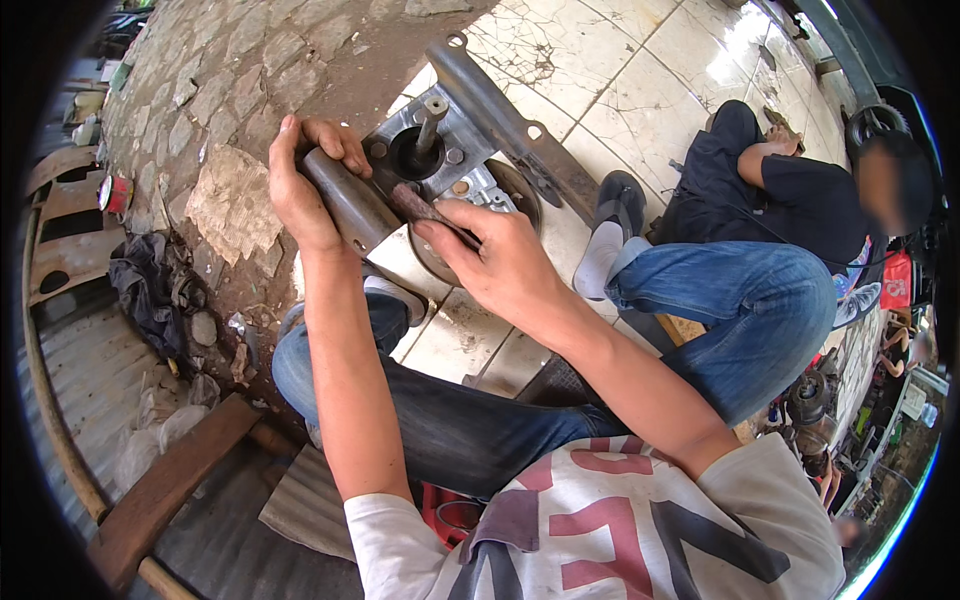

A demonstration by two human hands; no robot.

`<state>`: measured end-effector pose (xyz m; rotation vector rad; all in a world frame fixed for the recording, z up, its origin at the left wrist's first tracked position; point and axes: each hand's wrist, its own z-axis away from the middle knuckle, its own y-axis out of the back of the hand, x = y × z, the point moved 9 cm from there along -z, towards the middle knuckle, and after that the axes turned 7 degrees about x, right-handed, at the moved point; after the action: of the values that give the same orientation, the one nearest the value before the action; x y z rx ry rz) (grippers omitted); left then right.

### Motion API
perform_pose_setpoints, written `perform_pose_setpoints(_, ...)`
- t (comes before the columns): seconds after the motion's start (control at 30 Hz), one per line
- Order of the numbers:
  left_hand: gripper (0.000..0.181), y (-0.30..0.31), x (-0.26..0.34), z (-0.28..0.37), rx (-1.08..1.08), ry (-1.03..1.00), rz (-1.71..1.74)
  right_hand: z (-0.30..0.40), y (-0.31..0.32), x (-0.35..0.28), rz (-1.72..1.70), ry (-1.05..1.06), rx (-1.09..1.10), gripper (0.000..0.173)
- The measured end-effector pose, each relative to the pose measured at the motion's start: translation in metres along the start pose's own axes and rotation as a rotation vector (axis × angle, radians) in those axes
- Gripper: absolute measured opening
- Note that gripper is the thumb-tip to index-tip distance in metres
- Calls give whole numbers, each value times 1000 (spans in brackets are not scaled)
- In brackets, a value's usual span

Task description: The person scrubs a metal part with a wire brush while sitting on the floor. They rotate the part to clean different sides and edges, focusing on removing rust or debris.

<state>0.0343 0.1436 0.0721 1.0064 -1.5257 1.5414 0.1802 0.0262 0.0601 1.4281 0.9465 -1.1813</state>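
My left hand (pixel 311 187) is cupped around the upper end of a rounded dark steel side piece (pixel 349 195) of a metal assembly. Between the fingers and thumb of my right hand (pixel 487 251) is a rough, reddish-brown elongated piece (pixel 412 204); its material is unclear. Its tip is against or close to the side piece. Beside it lies a bolted metal plate (pixel 457 112) with a round opening, from which a shaft (pixel 430 127) rises. Along the far side runs a flanged steel bracket (pixel 487 94) with holes. A round metal part (pixel 431 259) shows underneath, partly hidden by my right hand.
Cracked white tiles (pixel 622 82) meet stone paving (pixel 247 45). A person in dark clothes (pixel 780 187) sits at right. Flattened cardboard (pixel 234 199), dark cloth (pixel 150 281) and a red can (pixel 116 193) lie left. A wooden plank (pixel 180 480) crosses corrugated sheets at lower left.
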Motion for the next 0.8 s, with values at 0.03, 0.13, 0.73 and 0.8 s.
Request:
perform_pose_setpoints(0.03, 46, 1, 1, -1, -5, -8, -8, 1, 1, -1, 13, 5, -8, 21)
perform_pose_setpoints(0.13, 46, -4, 0, 3, 14, -29, -47, -6, -1, -2, 11, -70, -5, 21)
perform_pose_setpoints(0.73, 46, -12, 3, 4, 58, 15, -55, -12, -6, -1, -34, -38, 7, 20)
perform_pose_setpoints(0.8, 46, -7, 1, 3, 51, 10, -37, -6, -2, 1, -45, 33, 48, 21)
